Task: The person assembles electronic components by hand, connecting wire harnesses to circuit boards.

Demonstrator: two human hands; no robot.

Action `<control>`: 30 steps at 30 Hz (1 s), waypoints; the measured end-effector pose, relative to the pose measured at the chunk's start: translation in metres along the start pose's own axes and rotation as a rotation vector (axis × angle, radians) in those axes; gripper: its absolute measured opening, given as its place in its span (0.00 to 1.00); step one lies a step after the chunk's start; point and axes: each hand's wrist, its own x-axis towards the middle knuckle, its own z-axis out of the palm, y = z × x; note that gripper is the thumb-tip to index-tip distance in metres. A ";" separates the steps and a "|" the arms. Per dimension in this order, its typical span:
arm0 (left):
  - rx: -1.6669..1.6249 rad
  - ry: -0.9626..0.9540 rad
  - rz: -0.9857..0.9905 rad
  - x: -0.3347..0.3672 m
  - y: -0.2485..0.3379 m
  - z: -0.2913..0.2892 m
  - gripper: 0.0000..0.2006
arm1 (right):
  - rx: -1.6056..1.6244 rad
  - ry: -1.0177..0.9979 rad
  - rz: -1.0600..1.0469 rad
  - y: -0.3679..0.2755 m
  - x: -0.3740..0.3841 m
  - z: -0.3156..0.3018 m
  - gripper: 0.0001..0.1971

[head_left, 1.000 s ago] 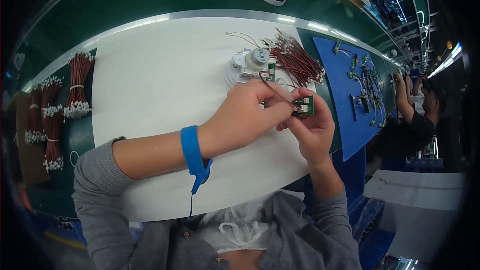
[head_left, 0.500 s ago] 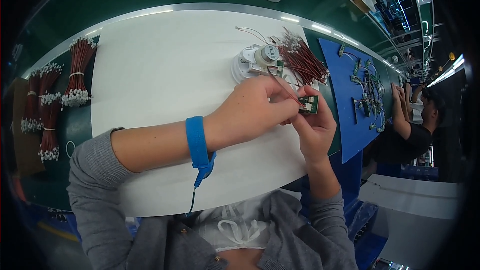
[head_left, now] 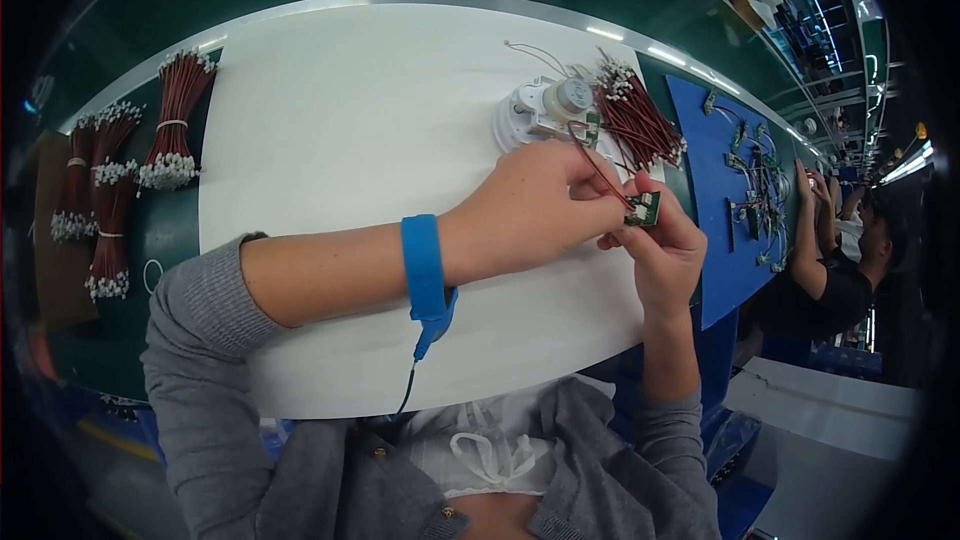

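Note:
My right hand grips a small green circuit board with white connectors, between thumb and fingers. Close against it, my left hand pinches a thin red and dark wire cable at the board's edge. Whether the cable's plug sits in a connector I cannot tell, as fingertips cover part of it. Just beyond my hands stands a white round plastic housing with a silver motor on it. A blue wrist strap with a cord is around my left wrist.
A loose pile of red wire cables lies right of the housing. Tied cable bundles rest at the left on the green bench. On a blue mat at the right are several wired circuit boards. A co-worker sits beyond.
The whole view has shifted, so the bench and both hands appear farther right. My two hands keep the same hold on the board and cable.

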 end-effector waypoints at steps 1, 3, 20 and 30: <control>0.052 -0.007 0.016 -0.001 -0.001 -0.001 0.09 | 0.005 -0.002 0.004 0.001 0.000 0.002 0.23; 0.087 0.009 0.019 -0.002 -0.005 -0.003 0.09 | -0.066 -0.034 -0.015 0.003 0.001 -0.002 0.23; 0.053 -0.013 -0.040 -0.006 -0.006 -0.001 0.11 | -0.054 -0.110 -0.037 0.009 0.000 -0.007 0.26; 0.046 -0.013 -0.046 -0.007 -0.004 -0.002 0.10 | -0.083 -0.148 -0.043 0.009 0.004 -0.008 0.27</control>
